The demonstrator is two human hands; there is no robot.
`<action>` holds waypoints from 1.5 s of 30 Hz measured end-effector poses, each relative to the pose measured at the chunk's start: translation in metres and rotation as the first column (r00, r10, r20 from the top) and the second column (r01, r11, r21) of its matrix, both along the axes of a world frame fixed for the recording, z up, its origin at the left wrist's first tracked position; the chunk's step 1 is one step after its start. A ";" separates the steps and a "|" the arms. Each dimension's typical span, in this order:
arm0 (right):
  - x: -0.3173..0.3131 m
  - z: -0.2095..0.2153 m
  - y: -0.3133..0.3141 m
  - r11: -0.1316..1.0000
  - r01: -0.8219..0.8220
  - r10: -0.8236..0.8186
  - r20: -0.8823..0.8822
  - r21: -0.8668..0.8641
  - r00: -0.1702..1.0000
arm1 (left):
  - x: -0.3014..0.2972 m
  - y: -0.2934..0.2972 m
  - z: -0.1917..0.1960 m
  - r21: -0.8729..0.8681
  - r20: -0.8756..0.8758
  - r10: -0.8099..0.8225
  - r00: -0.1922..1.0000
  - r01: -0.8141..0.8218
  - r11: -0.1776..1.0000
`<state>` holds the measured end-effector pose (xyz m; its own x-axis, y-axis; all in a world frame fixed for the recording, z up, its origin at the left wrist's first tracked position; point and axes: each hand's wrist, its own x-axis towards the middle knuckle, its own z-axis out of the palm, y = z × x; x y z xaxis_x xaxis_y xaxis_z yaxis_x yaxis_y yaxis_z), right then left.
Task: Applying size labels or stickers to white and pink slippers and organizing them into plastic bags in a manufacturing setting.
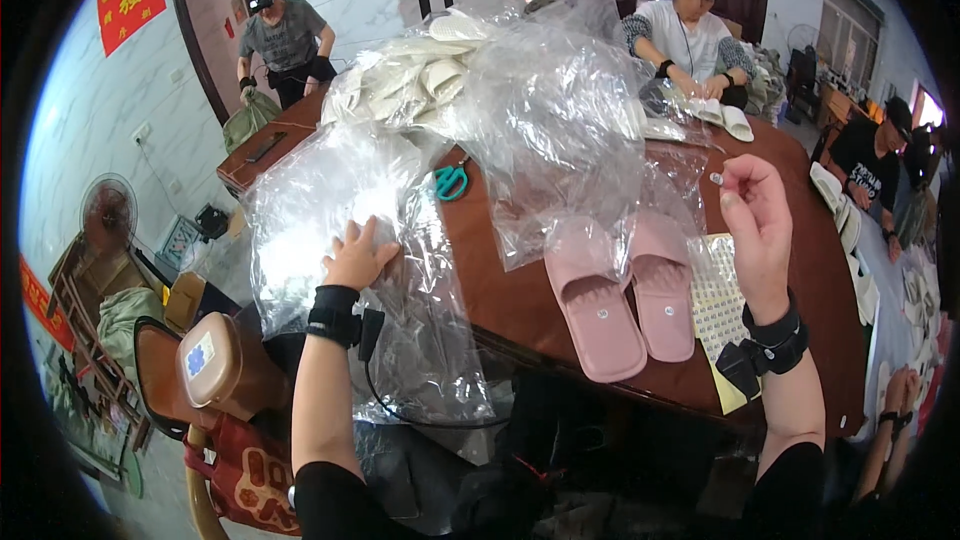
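My left hand point(359, 255) lies with fingers spread on a stack of clear plastic bags point(300, 200) at the table's left edge. Raised over the right part of the table, my right hand point(757, 220) is closed, a small round white sticker point(716, 179) at its fingertips. Below that hand is a yellow-backed sheet of stickers point(718, 290). Beside the sheet, a pair of pink slippers point(600, 325) points away from me, each with a round white sticker on its insole. Their toes lie next to or under clear plastic; which, I cannot tell.
Teal-handled scissors point(451, 182) lie beyond the bags on the brown table point(510, 310). A heap of bagged white slippers point(410, 80) fills the far side. Several people work around the room, one across the table point(700, 50). A lidded brown bin point(225, 365) stands at left.
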<state>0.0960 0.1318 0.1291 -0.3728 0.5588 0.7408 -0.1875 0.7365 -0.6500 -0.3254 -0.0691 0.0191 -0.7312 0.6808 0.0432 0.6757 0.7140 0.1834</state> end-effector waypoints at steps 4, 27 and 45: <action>-0.006 -0.009 0.010 0.999 0.034 -0.035 0.034 0.013 0.999 | -0.031 0.018 -0.015 0.011 0.009 -0.022 1.000 0.022 1.000; -0.067 -0.169 -0.158 0.243 -0.443 0.795 -0.085 -0.863 0.601 | -0.075 0.026 -0.014 -0.040 -0.066 -0.185 0.981 0.182 0.982; -0.066 -0.201 -0.170 -0.057 -0.589 0.392 -0.561 -0.806 0.729 | -0.078 0.032 -0.014 -0.083 -0.037 -0.137 0.990 0.133 0.988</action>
<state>0.0300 -0.0386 -0.0722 -0.8588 0.5021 -0.1016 -0.3443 -0.7125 -0.6114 -0.4032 -0.0370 0.0052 -0.6309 0.7758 0.0141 0.7729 0.6268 0.0985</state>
